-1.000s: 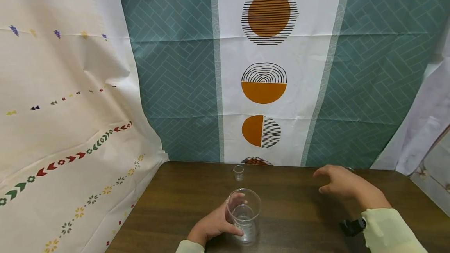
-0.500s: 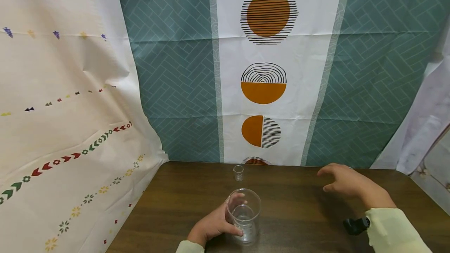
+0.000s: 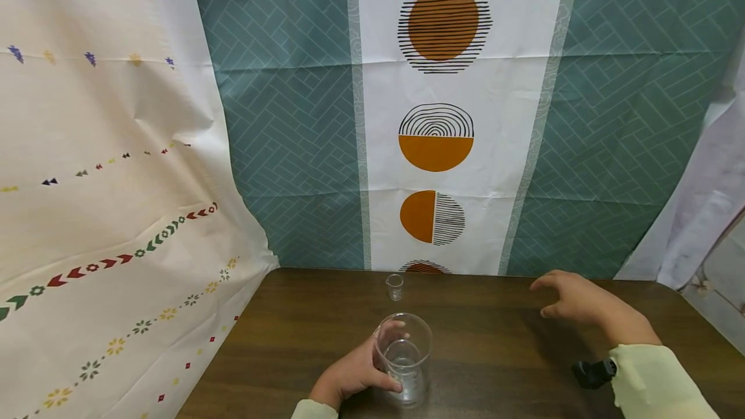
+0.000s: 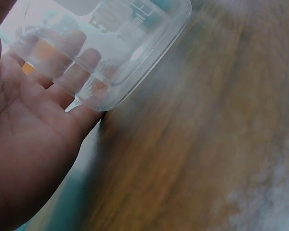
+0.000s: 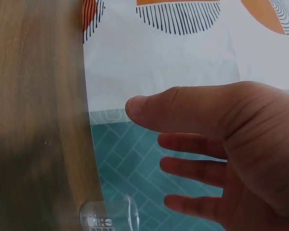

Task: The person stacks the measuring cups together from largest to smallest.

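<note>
My left hand (image 3: 355, 370) grips a large clear glass beaker (image 3: 416, 367) that stands upright on the brown table (image 3: 483, 367). The thumb lies on the near side and the fingers wrap the far side. White markings show on this beaker (image 4: 118, 21) in the left wrist view. A smaller ring shows inside it; whether that is another vessel cannot be told. My right hand (image 3: 576, 301) hovers above the table's back right, fingers loosely bent and holding nothing. Near its fingers (image 5: 195, 166) a small glass beaker (image 5: 106, 217) stands, partly cut off in the right wrist view and hidden in the head view.
Another small beaker (image 3: 395, 287) stands near the table's back edge, behind the large one. A teal and white curtain (image 3: 291, 147) hangs along the back. Cream patterned cloth (image 3: 116, 212) bounds the left. A black device (image 3: 593, 374) sits at the right wrist.
My right hand has shifted slightly to the right, and the glass rim that showed behind it is now covered. The left hand and its beaker stay in place.
</note>
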A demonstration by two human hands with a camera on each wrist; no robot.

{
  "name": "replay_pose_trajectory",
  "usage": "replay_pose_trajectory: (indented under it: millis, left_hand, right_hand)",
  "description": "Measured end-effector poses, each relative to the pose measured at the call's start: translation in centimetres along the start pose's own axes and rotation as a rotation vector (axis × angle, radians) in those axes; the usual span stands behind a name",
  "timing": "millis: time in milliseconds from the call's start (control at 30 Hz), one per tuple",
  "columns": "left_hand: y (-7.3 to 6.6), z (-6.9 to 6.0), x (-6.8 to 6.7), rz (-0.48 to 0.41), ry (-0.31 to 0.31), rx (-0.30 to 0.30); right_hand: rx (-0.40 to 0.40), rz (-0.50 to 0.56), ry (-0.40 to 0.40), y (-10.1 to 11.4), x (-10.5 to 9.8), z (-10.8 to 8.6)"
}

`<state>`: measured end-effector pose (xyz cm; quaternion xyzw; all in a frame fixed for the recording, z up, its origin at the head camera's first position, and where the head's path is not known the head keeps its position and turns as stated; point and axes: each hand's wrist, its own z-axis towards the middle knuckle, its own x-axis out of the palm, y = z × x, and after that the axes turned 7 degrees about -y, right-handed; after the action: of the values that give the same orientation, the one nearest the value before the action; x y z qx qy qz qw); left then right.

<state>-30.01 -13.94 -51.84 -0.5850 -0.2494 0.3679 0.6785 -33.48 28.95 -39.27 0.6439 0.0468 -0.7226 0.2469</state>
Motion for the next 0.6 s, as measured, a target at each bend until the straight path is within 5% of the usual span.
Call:
replay_pose_trajectory:
  millis: [600]
  left_hand:
    - [-0.1, 0.0, 0.1, -0.027, 0.011, -0.008]
  right_hand:
    - [0.031, 0.004, 0.019, -1.2, 0.0, 0.0]
